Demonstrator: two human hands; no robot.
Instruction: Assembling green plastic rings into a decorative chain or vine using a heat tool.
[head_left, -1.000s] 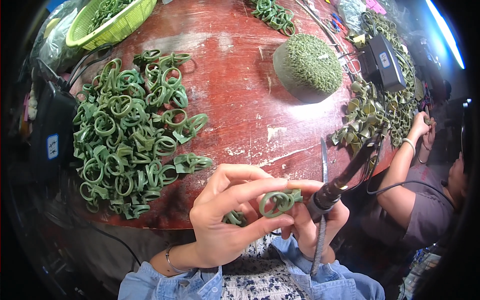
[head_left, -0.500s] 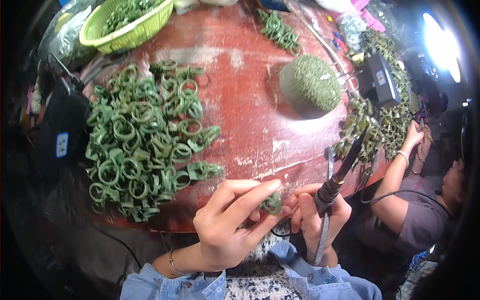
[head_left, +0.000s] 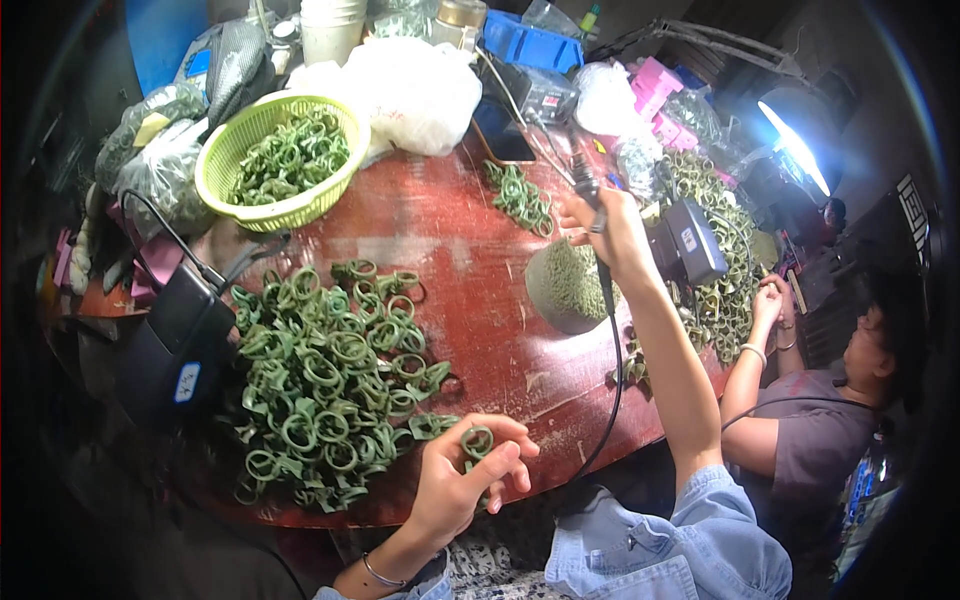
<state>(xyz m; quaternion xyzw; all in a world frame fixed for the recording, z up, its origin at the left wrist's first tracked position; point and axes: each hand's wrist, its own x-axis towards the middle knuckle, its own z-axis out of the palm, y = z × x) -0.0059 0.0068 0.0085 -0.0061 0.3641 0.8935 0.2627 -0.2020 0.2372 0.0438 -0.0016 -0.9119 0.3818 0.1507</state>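
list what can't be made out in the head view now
All in the head view:
part of the green block: behind the right hand
part of the held ring: behind the left hand
deeper rings in the pile: under upper ones
left sleeve: cut off by bottom edge

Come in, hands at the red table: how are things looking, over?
Left fingers holding green ring-shaped piece. Right fingers holding black corded tool. They partly block view of round block.

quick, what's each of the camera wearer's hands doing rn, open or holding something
Left hand: partly curled, holding a green ring.
Right hand: closed around a black corded tool.
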